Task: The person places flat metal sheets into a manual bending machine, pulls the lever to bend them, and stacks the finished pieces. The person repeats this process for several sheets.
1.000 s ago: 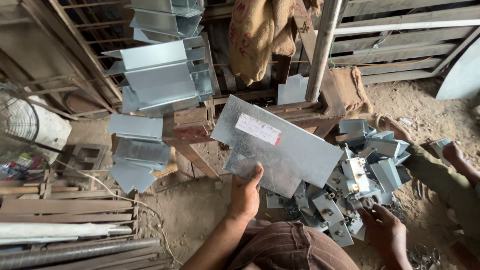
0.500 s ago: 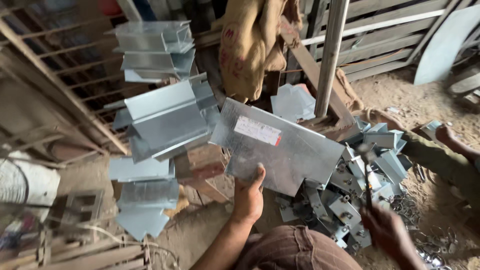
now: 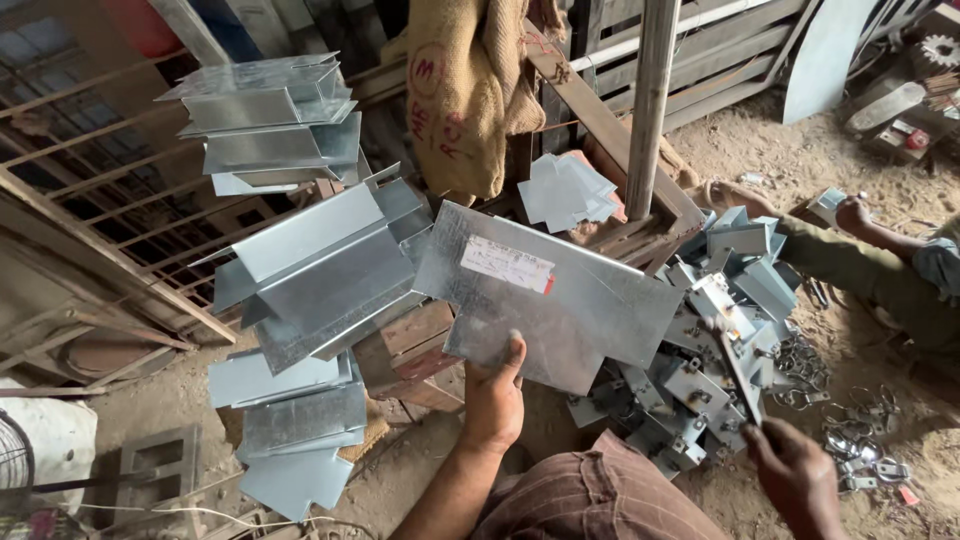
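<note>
From the head camera, a flat galvanised sheet (image 3: 560,300) with notched corners sits mid-frame, a white rectangular label (image 3: 508,264) with a reddish edge stuck near its upper left. The left hand (image 3: 492,400) pinches the sheet's lower edge, thumb on top, fingers hidden beneath. The right hand (image 3: 795,475) closes round a thin tool (image 3: 735,365) over a pile of small metal brackets (image 3: 715,350); its fingertips are hard to make out. Folded sheet stacks (image 3: 310,260) lie left, beside a hanging burlap sack (image 3: 465,90).
</note>
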